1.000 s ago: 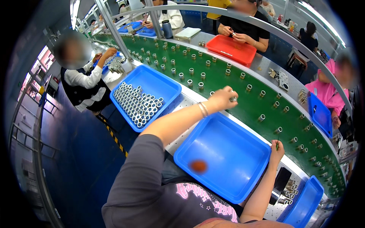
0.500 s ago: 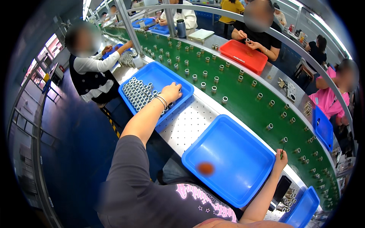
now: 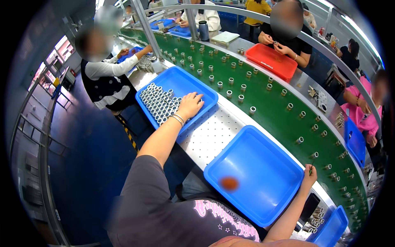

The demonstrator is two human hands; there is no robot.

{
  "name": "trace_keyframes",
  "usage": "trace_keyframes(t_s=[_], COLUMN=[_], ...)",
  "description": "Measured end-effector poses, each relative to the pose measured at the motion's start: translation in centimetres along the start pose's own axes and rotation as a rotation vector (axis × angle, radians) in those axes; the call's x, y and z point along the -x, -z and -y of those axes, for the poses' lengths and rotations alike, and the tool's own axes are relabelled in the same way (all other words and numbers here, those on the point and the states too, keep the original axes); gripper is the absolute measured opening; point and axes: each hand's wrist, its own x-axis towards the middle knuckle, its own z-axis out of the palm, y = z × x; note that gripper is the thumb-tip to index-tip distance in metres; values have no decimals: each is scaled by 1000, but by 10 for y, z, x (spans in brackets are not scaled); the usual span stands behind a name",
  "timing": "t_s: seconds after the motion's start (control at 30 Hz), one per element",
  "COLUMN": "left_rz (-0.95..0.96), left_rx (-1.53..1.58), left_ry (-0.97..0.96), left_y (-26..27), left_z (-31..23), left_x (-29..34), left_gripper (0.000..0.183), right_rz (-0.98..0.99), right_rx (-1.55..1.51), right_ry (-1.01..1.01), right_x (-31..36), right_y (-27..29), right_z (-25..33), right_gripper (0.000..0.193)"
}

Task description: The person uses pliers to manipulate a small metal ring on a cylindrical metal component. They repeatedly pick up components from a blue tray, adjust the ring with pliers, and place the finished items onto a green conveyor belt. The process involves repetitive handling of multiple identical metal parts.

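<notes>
My left hand (image 3: 190,106) reaches over the right part of a blue tray (image 3: 210,89), palm down. Its fingers are loosely bent and partly apart, with the undersides hidden; nothing shows in them. Short silvery metal sleeves (image 3: 158,103) stand packed in rows in that tray, beside my wrist. My right hand (image 3: 309,177) is closed round a thin dark green stick-like tool (image 3: 312,165), pointing up, at the right edge of a second blue tray (image 3: 252,131). A blurred orange-brown spot (image 3: 228,183) shows over this nearer tray; what it is I cannot tell.
Beyond the trays curves a green conveyor belt (image 3: 263,96) carrying many standing sleeves. Perforated metal worktop (image 3: 205,136) lies between the trays. At lower right are a small blue tray (image 3: 334,226) and loose sleeves (image 3: 316,220). Co-workers sit around, one by a red tray (image 3: 269,61).
The whole view has shifted slightly, so things appear further right. My left hand has moved a little back within the tray, its fingers less curled. My right hand keeps its hold on the tool.
</notes>
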Motion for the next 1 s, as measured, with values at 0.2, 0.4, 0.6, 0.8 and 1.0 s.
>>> trace_keyframes(t_s=[0.2, 0.4, 0.6, 0.8, 1.0], left_rz=[56, -1, 52, 21, 22], left_rx=[29, 34, 40, 32, 71], left_ry=[49, 43, 64, 66, 78], left_y=[10, 6, 12, 7, 7], left_z=[-7, -2, -6, 1, 3], left_x=[0, 2, 1, -2, -1], left_gripper=[38, 33, 31, 31, 32], right_rz=[-2, -3, 25, 13, 20], right_rx=[16, 14, 29, 31, 42], right_ry=[14, 13, 5, 45, 16], right_x=[3, 4, 3, 1, 3], right_y=[-2, -6, -4, -9, -10], right_z=[-1, 2, -2, 0, 5], right_gripper=[14, 15, 15, 16, 17])
